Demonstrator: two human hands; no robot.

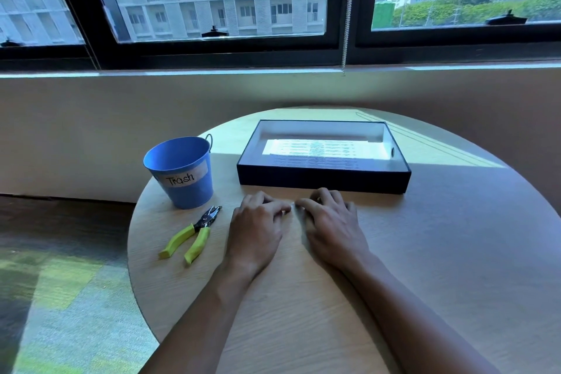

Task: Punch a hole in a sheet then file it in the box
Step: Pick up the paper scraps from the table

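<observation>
A printed sheet (pixel 318 150) lies flat inside the shallow dark box (pixel 321 181) at the back of the round table. The hole punch (pixel 195 229), with yellow-green handles, lies on the table to the left of my hands. My left hand (pixel 258 228) and my right hand (pixel 331 222) rest side by side on the tabletop just in front of the box, fingers loosely curled and fingertips almost meeting. A tiny white speck (pixel 293 206) shows between the fingertips; neither hand visibly holds anything.
A blue bucket (pixel 182 173) labelled "Trash" stands at the table's left edge, behind the punch. The wooden table (pixel 440 252) drops off to carpeted floor on the left. A wall and window sill run behind it.
</observation>
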